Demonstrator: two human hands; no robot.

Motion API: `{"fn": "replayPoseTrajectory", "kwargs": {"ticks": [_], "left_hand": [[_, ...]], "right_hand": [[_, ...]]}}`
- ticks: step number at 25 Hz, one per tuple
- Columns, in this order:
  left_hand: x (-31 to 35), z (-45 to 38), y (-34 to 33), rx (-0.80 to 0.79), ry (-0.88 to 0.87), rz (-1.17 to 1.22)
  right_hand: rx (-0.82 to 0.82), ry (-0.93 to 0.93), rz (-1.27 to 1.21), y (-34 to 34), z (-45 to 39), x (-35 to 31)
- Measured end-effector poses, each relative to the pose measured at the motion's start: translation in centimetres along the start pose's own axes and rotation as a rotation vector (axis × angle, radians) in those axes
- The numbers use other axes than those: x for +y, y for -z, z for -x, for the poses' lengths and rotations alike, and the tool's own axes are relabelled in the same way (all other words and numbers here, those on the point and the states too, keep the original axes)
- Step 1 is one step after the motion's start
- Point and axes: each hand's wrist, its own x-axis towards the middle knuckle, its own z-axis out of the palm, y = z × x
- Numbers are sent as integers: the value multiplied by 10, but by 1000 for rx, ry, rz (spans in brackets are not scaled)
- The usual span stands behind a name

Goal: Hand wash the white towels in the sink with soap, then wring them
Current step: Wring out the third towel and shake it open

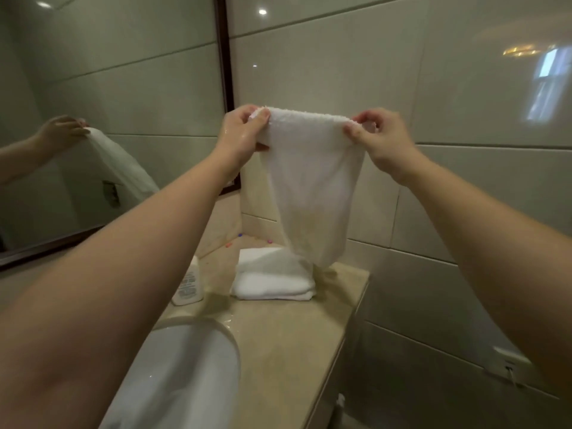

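Note:
A white towel [312, 181] hangs in the air in front of the tiled wall, stretched along its top edge. My left hand [241, 134] pinches its top left corner and my right hand [380, 140] pinches its top right corner. Its lower end hangs just above the counter, close to a stack of folded white towels [272, 277]. The white sink [185, 376] lies below my left arm, at the bottom left. A white soap bottle [190, 286] stands on the counter between the sink and the stack.
The beige stone counter [288, 335] ends at a front edge on the right, with floor beyond. A dark-framed mirror [108, 103] covers the left wall and reflects a hand and the towel. Small coloured bits lie in the counter's back corner [247, 238].

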Motion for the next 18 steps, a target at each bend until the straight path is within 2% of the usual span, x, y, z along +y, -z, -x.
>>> {"fn": "replayPoseTrajectory", "kwargs": {"ticks": [4, 8, 14, 16, 18], "left_hand": [[-26, 65, 19, -62, 116, -38], [-51, 142, 34, -170, 277, -153], [-115, 203, 52, -327, 511, -328], [-143, 210, 52, -362, 608, -375], [-163, 206, 46, -329, 639, -343]], "right_hand": [[-140, -145, -136, -10, 83, -7], [-371, -343, -223, -10, 159, -14], [-645, -507, -128, -39, 221, 8], [-681, -559, -91, -54, 231, 22], [-612, -586, -48, -69, 230, 44]]}}
